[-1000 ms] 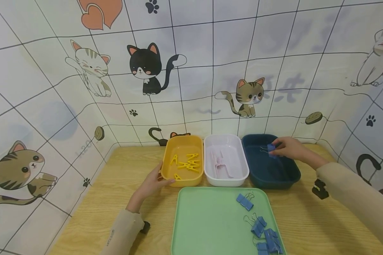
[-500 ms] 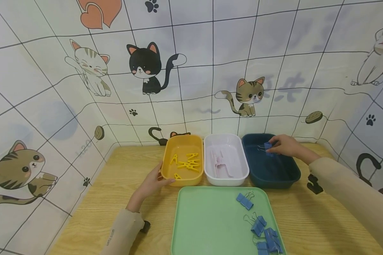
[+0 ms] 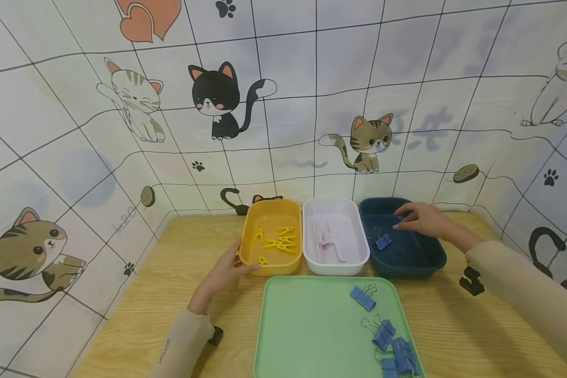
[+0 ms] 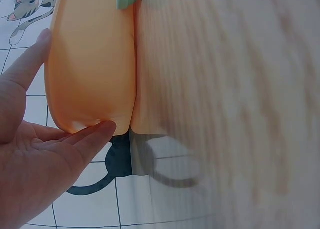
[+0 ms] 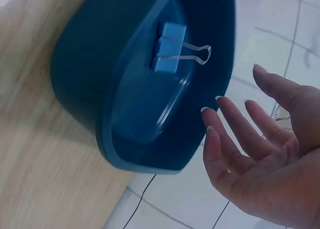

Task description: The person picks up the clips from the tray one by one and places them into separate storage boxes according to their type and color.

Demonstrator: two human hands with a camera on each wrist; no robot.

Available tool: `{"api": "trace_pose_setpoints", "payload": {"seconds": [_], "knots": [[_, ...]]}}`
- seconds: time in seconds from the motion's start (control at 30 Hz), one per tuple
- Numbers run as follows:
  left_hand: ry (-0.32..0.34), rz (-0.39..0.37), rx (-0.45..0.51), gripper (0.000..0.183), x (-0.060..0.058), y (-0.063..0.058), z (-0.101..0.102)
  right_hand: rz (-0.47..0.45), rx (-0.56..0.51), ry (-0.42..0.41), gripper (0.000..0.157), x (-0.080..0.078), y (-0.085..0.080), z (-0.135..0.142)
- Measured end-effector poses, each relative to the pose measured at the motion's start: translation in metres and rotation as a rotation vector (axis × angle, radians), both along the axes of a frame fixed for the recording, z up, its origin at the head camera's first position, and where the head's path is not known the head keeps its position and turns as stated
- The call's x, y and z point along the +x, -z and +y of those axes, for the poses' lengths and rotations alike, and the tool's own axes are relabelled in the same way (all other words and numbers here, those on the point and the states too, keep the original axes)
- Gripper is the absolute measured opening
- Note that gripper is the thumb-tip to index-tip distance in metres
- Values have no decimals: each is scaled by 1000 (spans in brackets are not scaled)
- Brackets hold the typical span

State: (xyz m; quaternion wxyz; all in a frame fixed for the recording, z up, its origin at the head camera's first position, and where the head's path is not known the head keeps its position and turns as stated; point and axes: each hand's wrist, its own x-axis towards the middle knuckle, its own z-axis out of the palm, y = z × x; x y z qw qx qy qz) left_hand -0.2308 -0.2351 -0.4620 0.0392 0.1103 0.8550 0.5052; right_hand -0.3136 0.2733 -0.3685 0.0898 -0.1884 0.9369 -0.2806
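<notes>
Inside navy oblong plastic tub [image 3: 413, 262]: 1 blue binder clip [image 3: 384, 242]. Above: right hand [image 3: 422, 219], grip loosely parted. Leftward: white plastic tub [image 3: 336, 269], then yellow plastic tub [image 3: 271, 215] touched by wide-spread left hand [image 3: 226, 269]. Front-left: green rectangular tray [image 3: 307, 320].

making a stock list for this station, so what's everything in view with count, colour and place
yellow bin: 1, yellow, row's left end
white bin: 1, white, row's middle
dark blue bin: 1, dark blue, row's right end
small clips: about 6, yellow, in yellow bin
pink clips: count unclear, pale pink, in white bin
binder clip: 1, blue, in dark blue bin
binder clips: at least 4, blue, on tray's right side
tray: 1, green, before bins
table: 1, wood-coloured, underneath
hands: 2, left touching yellow bin, right over dark blue bin
sleeves: 2, beige, on forearms
</notes>
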Motion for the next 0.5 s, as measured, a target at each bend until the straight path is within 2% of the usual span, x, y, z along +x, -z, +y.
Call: {"api": "trace_pose_setpoints", "payload": {"seconds": [0.27,0.37,0.5], "knots": [[-4,-19,21,90,1,-2,1,125,-43,-33,45,24,4,-1],[5,-37,35,91,5,-10,4,146,-64,-39,42,36,6,-1],[23,-52,27,92,13,-27,8,154,-99,-53,38,52,8,-3]]}}
